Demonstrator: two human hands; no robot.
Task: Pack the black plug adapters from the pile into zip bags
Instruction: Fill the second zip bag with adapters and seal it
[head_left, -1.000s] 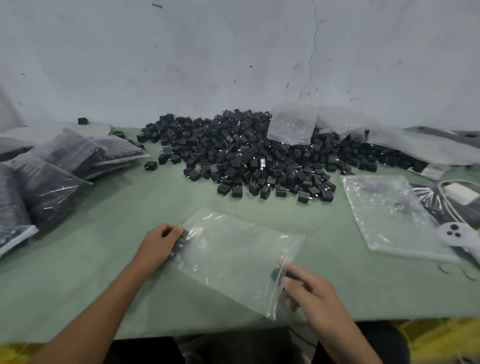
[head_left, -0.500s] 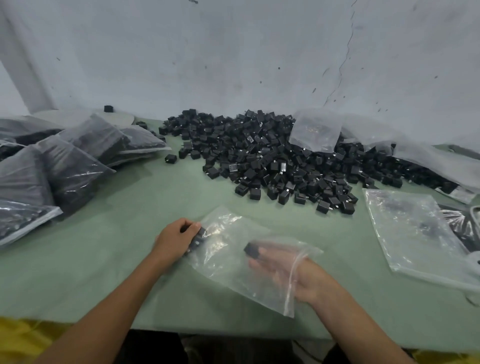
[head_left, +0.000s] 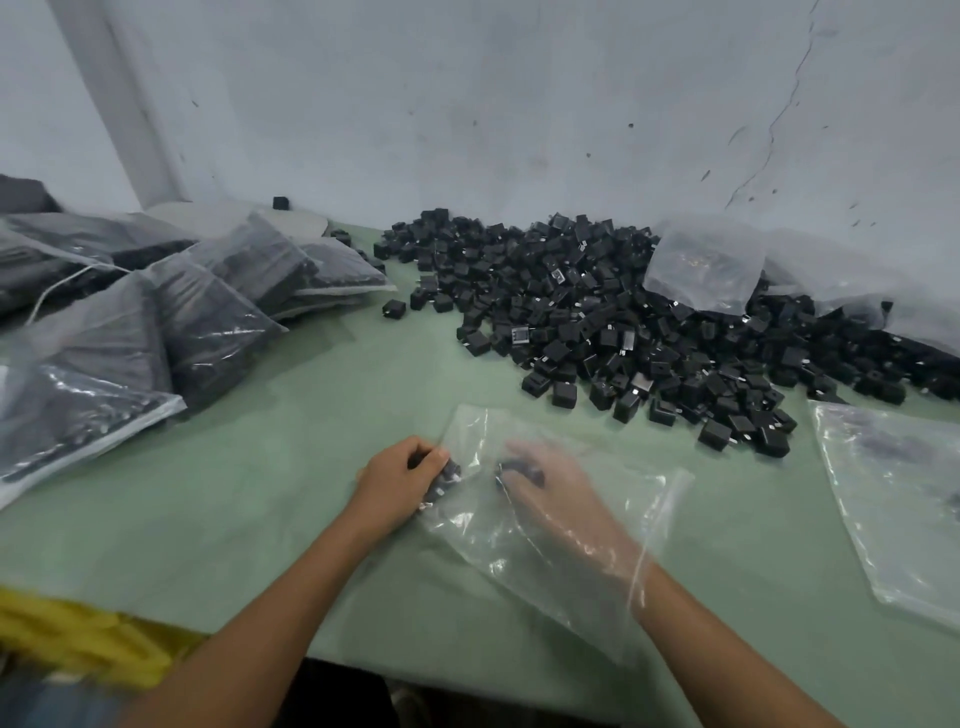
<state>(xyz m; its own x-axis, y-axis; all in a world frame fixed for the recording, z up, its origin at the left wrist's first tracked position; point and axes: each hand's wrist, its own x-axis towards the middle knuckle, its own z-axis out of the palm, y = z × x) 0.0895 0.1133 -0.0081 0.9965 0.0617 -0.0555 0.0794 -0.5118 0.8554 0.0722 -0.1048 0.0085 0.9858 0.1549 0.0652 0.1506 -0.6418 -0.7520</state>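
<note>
A clear zip bag (head_left: 592, 566) lies on the green table in front of me. My right hand (head_left: 558, 493) is deep inside it, seen through the plastic, with a black plug adapter (head_left: 522, 470) at its fingertips. My left hand (head_left: 400, 480) grips the bag's closed far corner from outside, over several adapters (head_left: 447, 480) bunched there. The big pile of black plug adapters (head_left: 613, 322) covers the table's far right.
Filled zip bags (head_left: 208, 317) are stacked at the left. Another clear bag (head_left: 904, 493) lies flat at the right, and one (head_left: 706, 265) rests on the pile. A single adapter (head_left: 393, 309) sits apart. The table's front edge runs just below my forearms.
My right hand went from the bag's mouth deep into the bag, carrying an adapter toward the corner my left hand holds. The view shifted left.
</note>
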